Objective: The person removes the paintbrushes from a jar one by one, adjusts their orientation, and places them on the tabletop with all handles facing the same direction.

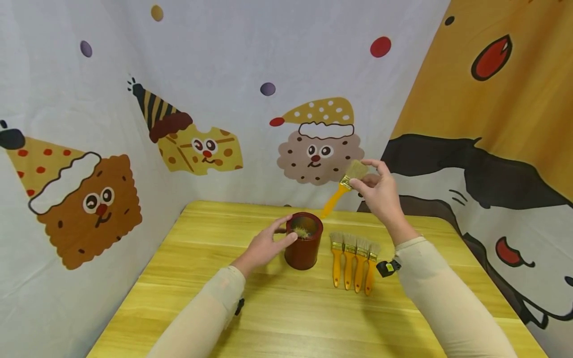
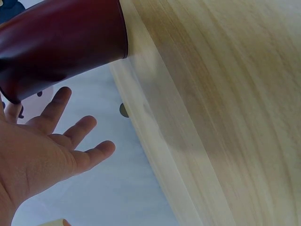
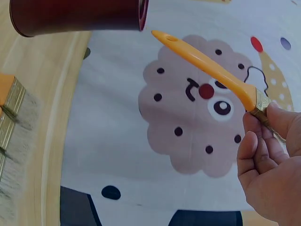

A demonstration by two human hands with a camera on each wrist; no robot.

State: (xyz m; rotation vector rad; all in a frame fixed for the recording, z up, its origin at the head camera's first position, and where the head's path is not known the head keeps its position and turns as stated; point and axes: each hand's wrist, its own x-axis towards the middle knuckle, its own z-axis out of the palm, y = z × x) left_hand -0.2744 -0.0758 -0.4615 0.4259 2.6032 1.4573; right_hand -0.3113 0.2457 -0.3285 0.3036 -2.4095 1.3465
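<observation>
My right hand point(image 1: 380, 191) pinches a paintbrush point(image 1: 334, 201) at its metal band and bristles, between thumb and fingers. Its yellow handle slants down to the left, the tip close above the rim of a dark red cup point(image 1: 302, 253). In the right wrist view, the handle point(image 3: 202, 61) points toward the cup's mouth. At the cup's left side, my left hand point(image 1: 264, 243) has its thumb and index finger along the rim. The left wrist view shows its other fingers point(image 2: 84, 125) spread and fairly straight. A pale bristly tuft point(image 1: 302, 232) shows inside the cup.
Several more yellow-handled paintbrushes point(image 1: 348, 256) lie side by side right of the cup, bristles toward the back. They rest on a light wood-grain table point(image 1: 286, 318). Cloth with cartoon prints point(image 1: 233, 59) hangs behind and beside the table.
</observation>
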